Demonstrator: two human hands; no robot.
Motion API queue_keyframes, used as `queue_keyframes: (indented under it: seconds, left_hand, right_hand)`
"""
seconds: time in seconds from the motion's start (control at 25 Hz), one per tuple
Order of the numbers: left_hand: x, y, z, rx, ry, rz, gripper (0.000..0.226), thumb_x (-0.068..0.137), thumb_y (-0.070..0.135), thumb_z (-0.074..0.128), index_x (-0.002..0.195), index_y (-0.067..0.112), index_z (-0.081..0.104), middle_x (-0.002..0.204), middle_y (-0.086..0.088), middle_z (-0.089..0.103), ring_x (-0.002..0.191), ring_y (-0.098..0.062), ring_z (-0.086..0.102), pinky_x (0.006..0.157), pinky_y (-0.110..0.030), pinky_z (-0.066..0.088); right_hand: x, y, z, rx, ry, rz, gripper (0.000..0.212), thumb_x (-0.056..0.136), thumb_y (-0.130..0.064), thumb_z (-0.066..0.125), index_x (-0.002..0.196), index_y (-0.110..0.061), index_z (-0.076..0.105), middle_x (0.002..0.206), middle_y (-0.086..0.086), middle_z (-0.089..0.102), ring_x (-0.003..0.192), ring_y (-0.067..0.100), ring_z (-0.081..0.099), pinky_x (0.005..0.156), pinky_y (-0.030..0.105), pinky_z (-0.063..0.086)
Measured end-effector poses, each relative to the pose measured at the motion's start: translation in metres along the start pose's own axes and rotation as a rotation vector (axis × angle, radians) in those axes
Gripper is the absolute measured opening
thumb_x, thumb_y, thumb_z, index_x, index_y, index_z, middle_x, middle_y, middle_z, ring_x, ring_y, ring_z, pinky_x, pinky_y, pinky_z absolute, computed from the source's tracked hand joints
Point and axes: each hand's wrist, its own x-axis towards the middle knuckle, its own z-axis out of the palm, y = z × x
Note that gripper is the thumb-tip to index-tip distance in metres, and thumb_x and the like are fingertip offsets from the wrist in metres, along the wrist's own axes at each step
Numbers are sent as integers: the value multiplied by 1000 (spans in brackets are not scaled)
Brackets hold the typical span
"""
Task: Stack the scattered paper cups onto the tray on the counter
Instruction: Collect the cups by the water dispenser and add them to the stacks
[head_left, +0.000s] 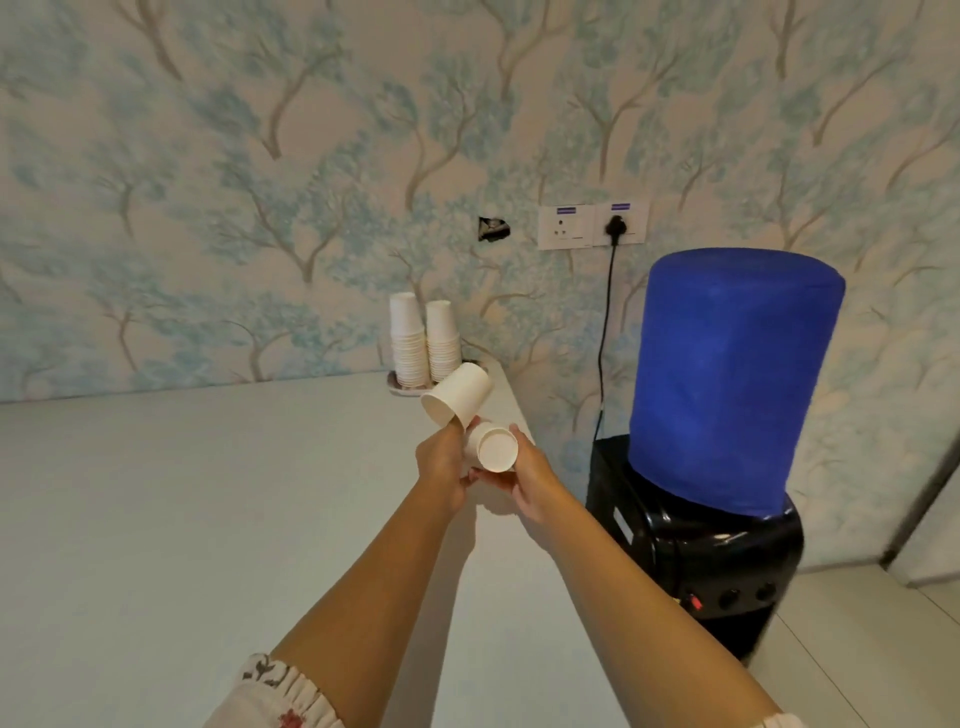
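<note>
Two tall stacks of upside-down white paper cups (423, 340) stand on a small tray (402, 389) at the counter's far right corner, against the wall. My left hand (441, 467) grips one white paper cup (460, 395) by its rim, tilted with its mouth toward me, just in front of the tray. My right hand (524, 483) holds a second white paper cup (493, 447) on its side, mouth facing me, directly below the first. Both hands are close together, fingers touching.
The white counter (182, 519) stretches left and toward me; its right edge runs past my right arm. A black water dispenser (691, 551) with a blue-covered bottle (727, 374) stands right of the counter. A plugged cable (605, 322) hangs from wall sockets.
</note>
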Motion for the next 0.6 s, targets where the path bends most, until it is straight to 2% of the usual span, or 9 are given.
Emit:
queue_keyframes:
  seconds: [0.12,0.16,0.24,0.32,0.44,0.52,0.6]
  left_hand:
    - [20,20,-24,-39,146,40,20,84,26,73,99,14,66,100,-8,68,87,-28,65,78,-45,58]
    - [27,25,-30,-45,174,53,23,85,26,73,102,13,64,102,-9,67,90,-31,65,81,-47,58]
    - [42,32,-40,-66,194,71,23,87,26,71,105,14,62,105,-11,66,92,-35,65,78,-47,59]
    - [54,35,-44,-70,181,80,24,91,27,67,110,14,61,107,-12,65,93,-36,66,76,-48,59]
    - [79,34,-46,-43,150,106,31,95,30,60,122,15,57,113,-11,63,101,-35,64,80,-49,58]
    - [99,32,-46,-17,192,128,33,97,35,55,124,16,56,113,-11,64,101,-33,63,86,-51,56]
    - [119,28,-47,17,268,124,35,99,42,49,116,13,58,105,-11,67,97,-33,65,94,-52,52]
  right_hand:
    - [13,7,34,-74,29,-20,53,100,-52,44,132,-10,51,120,20,64,97,38,69,80,51,60]
    - [17,8,44,-84,26,-32,54,97,-56,46,132,-14,49,121,18,63,98,39,69,79,51,60]
    - [24,11,61,-162,18,-62,54,92,-61,53,127,-20,49,118,14,63,92,36,72,76,47,62]
    - [31,15,68,-341,34,-131,50,87,-58,62,121,-23,50,112,8,67,86,26,74,68,39,61]
    - [55,25,74,-519,109,-309,44,84,-48,71,115,-26,51,104,-2,65,86,12,67,64,25,55]
    - [73,23,76,-507,157,-394,41,85,-42,72,116,-26,51,104,-4,64,87,9,64,60,16,50]
    - [93,17,76,-450,206,-459,41,84,-37,75,117,-24,52,109,-2,64,92,13,63,62,15,47]
